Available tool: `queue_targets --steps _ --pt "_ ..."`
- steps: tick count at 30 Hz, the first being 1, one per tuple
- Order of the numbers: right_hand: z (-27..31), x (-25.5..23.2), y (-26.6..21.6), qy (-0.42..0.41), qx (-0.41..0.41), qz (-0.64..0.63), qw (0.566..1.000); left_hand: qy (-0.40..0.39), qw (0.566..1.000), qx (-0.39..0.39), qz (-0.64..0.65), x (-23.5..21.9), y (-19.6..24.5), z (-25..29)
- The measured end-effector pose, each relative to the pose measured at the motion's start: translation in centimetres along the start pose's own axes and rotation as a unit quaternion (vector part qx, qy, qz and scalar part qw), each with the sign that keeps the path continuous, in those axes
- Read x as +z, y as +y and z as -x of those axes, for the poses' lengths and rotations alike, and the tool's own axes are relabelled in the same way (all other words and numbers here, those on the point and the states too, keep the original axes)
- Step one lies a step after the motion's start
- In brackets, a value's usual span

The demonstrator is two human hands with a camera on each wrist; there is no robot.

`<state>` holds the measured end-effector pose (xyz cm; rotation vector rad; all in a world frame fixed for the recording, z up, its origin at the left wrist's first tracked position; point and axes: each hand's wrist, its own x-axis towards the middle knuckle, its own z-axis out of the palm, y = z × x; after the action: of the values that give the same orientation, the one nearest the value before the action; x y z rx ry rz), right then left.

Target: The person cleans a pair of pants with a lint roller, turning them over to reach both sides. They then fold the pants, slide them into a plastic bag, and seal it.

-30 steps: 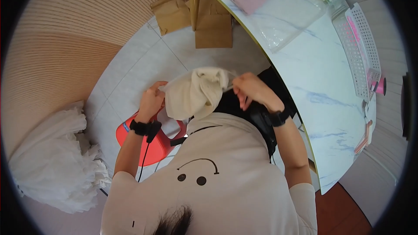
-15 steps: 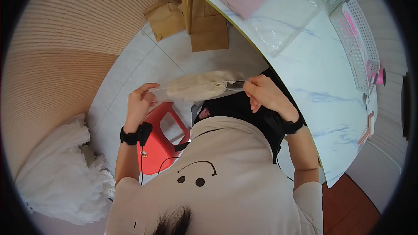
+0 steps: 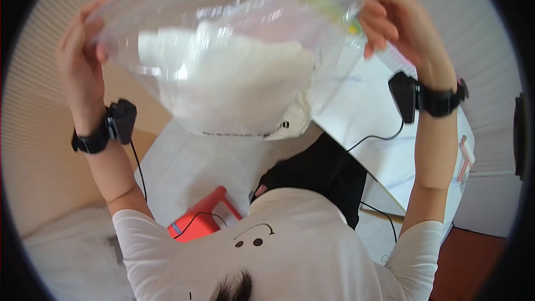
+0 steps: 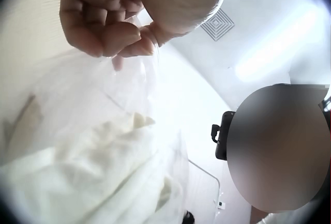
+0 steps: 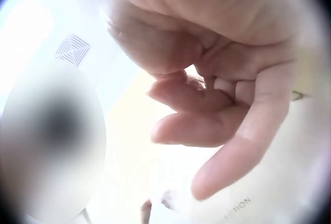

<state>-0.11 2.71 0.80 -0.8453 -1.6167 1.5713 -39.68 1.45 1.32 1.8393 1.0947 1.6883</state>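
A clear plastic bag (image 3: 184, 0) is held up high in front of the chest, its upper edge stretched between both hands. Inside lies a bunched cream-white cloth (image 3: 234, 78) with dark printed lettering along its lower edge. My left hand (image 3: 83, 50) pinches the bag's left corner; in the left wrist view thumb and finger (image 4: 121, 38) meet on the film, above the cloth. At the opposite corner, my right hand (image 3: 395, 22) pinches the edge between thumb and forefinger. Its other fingers (image 5: 243, 151) hang loosely curled in the right wrist view.
A marble-patterned table (image 3: 390, 128) stands on the right, with pink cloth and yellow-green items showing through the bag. On the floor is a red stool (image 3: 203, 217). White fabric (image 3: 72, 245) lies at lower left. Cables (image 3: 139, 173) trail from both wrist cameras.
Both hands have risen and spread apart, lifting the bag and cloth from lap height toward the head. The bag now hangs wide, and the cloth's lettering shows.
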Motion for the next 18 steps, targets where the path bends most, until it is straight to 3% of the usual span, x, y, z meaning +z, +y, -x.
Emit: queue_targets --steps 2,4,6,9,11,12,13,14,18 --pt "0.0 -3.4 -3.2 -0.031 -0.055 -0.034 0.997 -0.014 0.998 0.063 -0.002 1.1 2.5 -3.9" --pt "1.2 -3.5 -5.0 0.036 -0.112 0.034 0.992 0.031 0.992 0.115 0.032 2.8 5.0 -4.0" --pt "2.6 -3.3 -6.5 0.212 -0.17 0.179 0.946 0.035 0.983 0.177 0.029 5.5 7.7 -4.4" --pt "7.3 -4.6 -5.7 0.234 -0.166 0.189 0.939 0.028 0.964 0.265 0.005 9.5 8.2 1.0" --pt "10.6 -5.2 -2.5 0.316 -0.103 0.194 0.923 -0.092 0.946 0.307 -0.034 11.9 6.5 4.7" --pt "12.4 -6.5 -0.3 0.284 -0.062 0.209 0.934 -0.176 0.928 0.323 -0.061 13.0 5.7 6.5" --pt "14.1 -6.6 1.9 0.312 -0.004 0.221 0.924 -0.259 0.905 0.33 -0.075 14.7 4.5 8.7" --pt "15.8 -6.5 4.2 0.335 0.041 0.199 0.92 -0.215 0.914 0.345 -0.002 18.0 1.7 12.0" --pt "22.6 -7.8 14.5 0.381 0.17 0.145 0.897 -0.376 0.886 0.271 -0.011 23.8 -0.6 20.8"
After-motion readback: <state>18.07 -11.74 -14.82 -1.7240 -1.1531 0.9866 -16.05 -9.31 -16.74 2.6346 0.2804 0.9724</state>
